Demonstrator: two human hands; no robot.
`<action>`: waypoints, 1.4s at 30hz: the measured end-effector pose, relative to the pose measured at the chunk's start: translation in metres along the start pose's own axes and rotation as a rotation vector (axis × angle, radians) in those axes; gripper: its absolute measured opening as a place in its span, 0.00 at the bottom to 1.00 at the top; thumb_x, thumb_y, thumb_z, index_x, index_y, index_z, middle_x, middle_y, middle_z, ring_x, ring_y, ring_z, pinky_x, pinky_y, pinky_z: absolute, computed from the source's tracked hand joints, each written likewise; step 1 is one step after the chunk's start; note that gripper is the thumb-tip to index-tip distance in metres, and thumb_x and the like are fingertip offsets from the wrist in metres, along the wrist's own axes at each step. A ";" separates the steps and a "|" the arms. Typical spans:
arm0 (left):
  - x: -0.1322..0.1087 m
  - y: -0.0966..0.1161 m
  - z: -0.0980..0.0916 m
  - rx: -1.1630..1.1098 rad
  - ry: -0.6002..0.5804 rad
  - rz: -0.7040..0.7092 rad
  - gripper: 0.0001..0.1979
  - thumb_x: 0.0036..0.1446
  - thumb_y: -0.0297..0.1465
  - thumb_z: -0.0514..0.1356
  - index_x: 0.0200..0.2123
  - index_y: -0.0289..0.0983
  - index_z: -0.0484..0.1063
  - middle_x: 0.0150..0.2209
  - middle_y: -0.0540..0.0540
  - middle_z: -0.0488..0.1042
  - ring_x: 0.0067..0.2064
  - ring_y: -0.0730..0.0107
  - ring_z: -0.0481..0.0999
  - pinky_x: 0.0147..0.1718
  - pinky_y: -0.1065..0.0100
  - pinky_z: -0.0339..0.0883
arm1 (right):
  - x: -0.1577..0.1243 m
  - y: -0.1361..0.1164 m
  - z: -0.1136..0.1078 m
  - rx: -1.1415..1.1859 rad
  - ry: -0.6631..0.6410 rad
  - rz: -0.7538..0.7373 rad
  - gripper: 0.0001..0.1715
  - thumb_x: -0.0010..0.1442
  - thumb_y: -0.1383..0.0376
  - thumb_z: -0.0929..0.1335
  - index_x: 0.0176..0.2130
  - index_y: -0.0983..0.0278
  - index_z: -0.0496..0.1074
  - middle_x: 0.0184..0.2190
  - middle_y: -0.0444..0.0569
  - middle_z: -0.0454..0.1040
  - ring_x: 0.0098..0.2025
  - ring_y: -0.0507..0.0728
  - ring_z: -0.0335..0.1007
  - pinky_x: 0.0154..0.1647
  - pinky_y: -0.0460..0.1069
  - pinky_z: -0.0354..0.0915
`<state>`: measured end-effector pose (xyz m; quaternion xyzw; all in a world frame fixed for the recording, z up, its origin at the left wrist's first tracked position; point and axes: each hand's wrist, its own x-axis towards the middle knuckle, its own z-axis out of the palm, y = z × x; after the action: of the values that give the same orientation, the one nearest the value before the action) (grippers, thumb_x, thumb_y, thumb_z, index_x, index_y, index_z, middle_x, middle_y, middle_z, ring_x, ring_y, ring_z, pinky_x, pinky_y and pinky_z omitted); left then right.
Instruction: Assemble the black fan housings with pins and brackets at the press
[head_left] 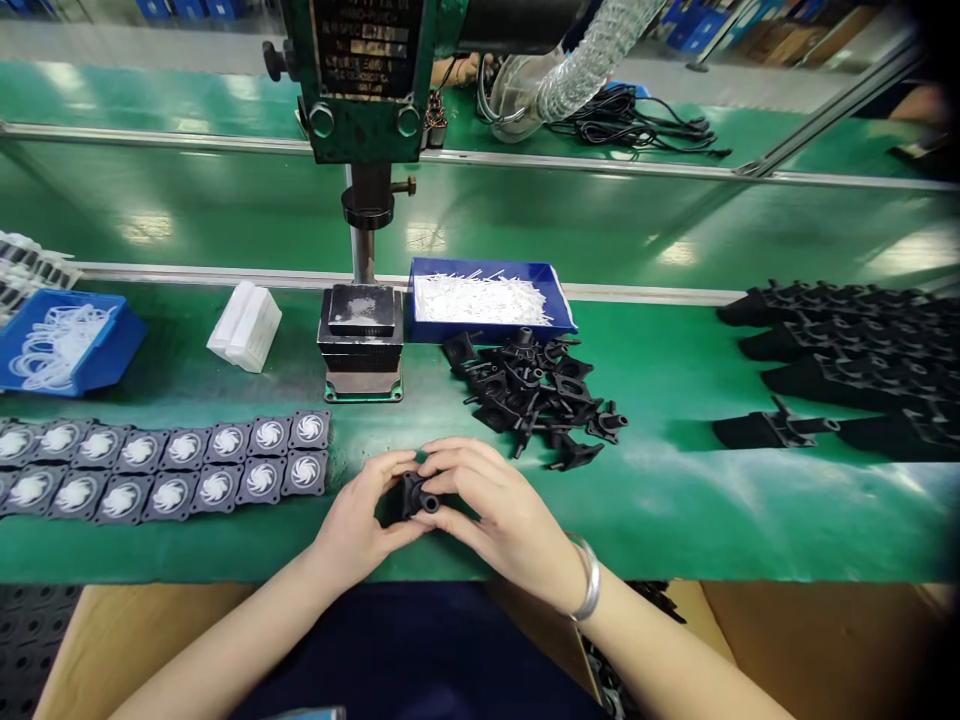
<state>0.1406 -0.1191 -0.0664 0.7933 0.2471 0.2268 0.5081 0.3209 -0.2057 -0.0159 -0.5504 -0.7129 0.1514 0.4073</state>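
Observation:
Between both hands, just above the front of the green bench, is a black plastic pump cover [414, 494] with a short round spout facing me. My left hand [365, 515] grips its left side with fingers and thumb. From the right, my right hand [487, 500] closes its fingertips and thumb on the same part. Fingers hide some of its edges. Two rows of square dark housings with white swirl-shaped impellers [262, 478] lie to the left of my hands. A loose heap of similar black covers [525, 385] sits beyond my right hand.
A green press [367, 130] stands over a black metal block [361, 330]. Behind the heap is a blue tray [491, 330] of thin white pins. A blue bin [112, 350] of white rings and a white block [245, 327] are left. Black assemblies [862, 370] stand in rows at right.

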 end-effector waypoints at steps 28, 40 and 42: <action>-0.004 0.010 -0.005 0.076 0.014 0.098 0.26 0.56 0.35 0.67 0.56 0.41 0.63 0.51 0.42 0.76 0.51 0.60 0.78 0.50 0.60 0.76 | -0.003 0.003 0.003 0.049 -0.027 0.043 0.14 0.63 0.56 0.69 0.46 0.59 0.67 0.47 0.52 0.73 0.55 0.59 0.68 0.55 0.56 0.68; 0.112 0.071 -0.127 0.141 0.293 0.321 0.20 0.52 0.39 0.69 0.46 0.37 0.72 0.44 0.44 0.76 0.45 0.62 0.79 0.47 0.58 0.77 | 0.173 -0.024 -0.133 -0.199 0.587 -0.264 0.19 0.66 0.59 0.67 0.54 0.59 0.64 0.52 0.55 0.68 0.55 0.57 0.68 0.57 0.56 0.69; 0.135 0.061 -0.131 0.083 0.277 0.303 0.21 0.50 0.39 0.69 0.44 0.36 0.71 0.42 0.44 0.76 0.43 0.63 0.79 0.46 0.58 0.77 | 0.215 -0.041 -0.158 -0.191 0.606 -0.343 0.28 0.66 0.58 0.68 0.60 0.63 0.58 0.60 0.59 0.62 0.59 0.55 0.65 0.61 0.53 0.66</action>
<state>0.1749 0.0333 0.0541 0.8028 0.2015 0.3974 0.3962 0.3982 -0.0617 0.1986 -0.4781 -0.6526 -0.1567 0.5665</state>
